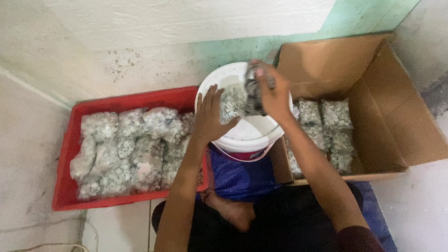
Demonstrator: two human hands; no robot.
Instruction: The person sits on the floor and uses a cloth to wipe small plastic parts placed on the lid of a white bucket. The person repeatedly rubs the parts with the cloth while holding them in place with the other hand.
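A clear plastic bag (pixel 233 100) full of small pale parts hangs over a white bucket (pixel 242 135). My left hand (pixel 210 116) presses flat against the bag's left side, fingers spread. My right hand (pixel 270 93) grips the bag's gathered top, twisted dark and blurred, above the bucket's far rim. A metal handle lies along the bucket's near side.
A red plastic crate (pixel 70 154) at left holds several filled bags of the same parts. At right an open cardboard box (pixel 387 121) holds more filled bags in its left half. Blue cloth and my crossed legs lie below the bucket. A wall stands close behind.
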